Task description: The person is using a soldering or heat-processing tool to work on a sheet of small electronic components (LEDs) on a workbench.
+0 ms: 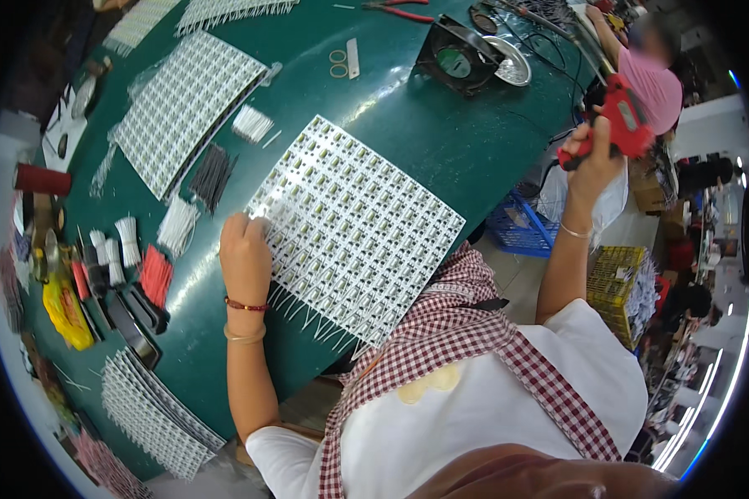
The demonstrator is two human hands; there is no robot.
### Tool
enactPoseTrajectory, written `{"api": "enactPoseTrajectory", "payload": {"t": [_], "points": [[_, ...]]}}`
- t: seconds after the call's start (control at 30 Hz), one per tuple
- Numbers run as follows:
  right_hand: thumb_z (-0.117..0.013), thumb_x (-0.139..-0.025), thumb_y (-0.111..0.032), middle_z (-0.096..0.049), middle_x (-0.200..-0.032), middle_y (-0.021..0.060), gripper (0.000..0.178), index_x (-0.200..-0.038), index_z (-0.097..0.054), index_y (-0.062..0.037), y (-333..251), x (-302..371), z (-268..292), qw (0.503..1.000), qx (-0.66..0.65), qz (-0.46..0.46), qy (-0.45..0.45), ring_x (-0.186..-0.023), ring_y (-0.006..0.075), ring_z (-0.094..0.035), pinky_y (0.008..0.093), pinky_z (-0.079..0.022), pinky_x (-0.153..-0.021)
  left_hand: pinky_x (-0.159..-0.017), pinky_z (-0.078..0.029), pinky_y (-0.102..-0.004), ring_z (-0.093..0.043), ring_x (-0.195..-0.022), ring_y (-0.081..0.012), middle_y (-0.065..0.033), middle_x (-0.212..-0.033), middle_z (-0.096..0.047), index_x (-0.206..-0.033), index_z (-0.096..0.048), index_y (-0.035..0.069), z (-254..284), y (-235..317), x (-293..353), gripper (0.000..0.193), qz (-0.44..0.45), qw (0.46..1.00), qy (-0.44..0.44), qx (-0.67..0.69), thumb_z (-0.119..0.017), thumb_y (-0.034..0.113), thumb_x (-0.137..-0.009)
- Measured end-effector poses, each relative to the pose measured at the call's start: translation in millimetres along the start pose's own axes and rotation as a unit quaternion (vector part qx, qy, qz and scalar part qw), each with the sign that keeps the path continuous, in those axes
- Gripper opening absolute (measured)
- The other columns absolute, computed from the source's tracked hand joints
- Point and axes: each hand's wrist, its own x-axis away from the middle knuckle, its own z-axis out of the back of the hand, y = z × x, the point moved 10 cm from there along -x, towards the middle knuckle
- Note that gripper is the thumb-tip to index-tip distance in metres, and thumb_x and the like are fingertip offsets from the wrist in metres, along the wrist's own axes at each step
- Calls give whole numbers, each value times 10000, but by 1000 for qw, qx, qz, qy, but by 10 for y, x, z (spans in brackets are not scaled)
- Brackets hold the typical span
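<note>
A white panel of many small circuit boards [362,220] lies on the green table in front of me, with short white wires fringing its near edge. At its left corner my left hand [245,254] has its fingers curled closed against the edge; whatever they pinch is hidden. Raised well off to the right, my right hand [595,162] grips a red pistol-shaped soldering gun [626,121]. Its long thin metal nose slants up and left, away from the panel. Left of the panel lie bundles of white wires [177,226] and black wires [212,177].
More board panels [190,108] lie at the far left, others [154,416] at near left. Red wires [154,276] and hand tools [129,328] sit left. A black fan [456,62], a metal dish [514,65] and tweezers-like pieces stand behind. Another person [653,79] is far right.
</note>
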Motion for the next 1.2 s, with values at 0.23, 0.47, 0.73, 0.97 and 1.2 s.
{"api": "enactPoseTrajectory", "payload": {"t": [0.23, 0.47, 0.73, 0.97, 1.2], "points": [[-679, -869, -219, -539, -562, 28, 219, -843, -559, -38, 1325, -260, 166, 981, 99, -164, -8, -393, 88, -467, 244, -386, -370, -684, -420, -397, -530, -770, -299, -113, -757, -515, -779, -643, 34, 13, -66, -3, 114, -15, 1000, -5, -26, -574, -18, -705], [-656, -895, -240, -504, -555, -3, 196, -830, -570, -77, 1322, -207, 379, 979, 107, -171, 33, -387, 65, -439, 220, -343, -348, -669, -395, -362, -544, -768, -244, -53, -749, -544, -744, -660, 96, -22, -157, 118, 76, -32, 998, 26, -37, -609, 49, -713], [-608, -924, -181, -507, -619, 17, 244, -1099, -566, -16, 793, 212, 321, 980, -112, -148, 73, -418, 67, -427, 210, -359, -378, -668, -386, -363, -537, -776, -248, -42, -750, -535, -756, -663, 98, 254, -218, 438, 94, 25, 993, 51, -103, -624, 24, -713], [-589, -906, -153, -520, -637, 39, 309, -1161, -524, 9, 644, 776, -386, 933, -245, -244, -100, -447, 97, -464, 227, -385, -405, -904, -378, -443, -509, -1065, -324, -123, -1123, -555, -1039, -639, 101, 131, 725, 403, 297, 18, 998, -33, 41, -680, 169, -753], [-605, -913, -195, -637, -843, 110, 312, -1139, -547, 12, 936, 1539, -972, 798, -357, -412, -256, -703, 190, -629, 346, -539, -712, -1091, -131, -611, -217, -1385, -412, -177, -1487, -308, -1373, -471, 182, -480, 1282, 714, 690, -58, 978, -198, -42, -652, 493, -783]]}}
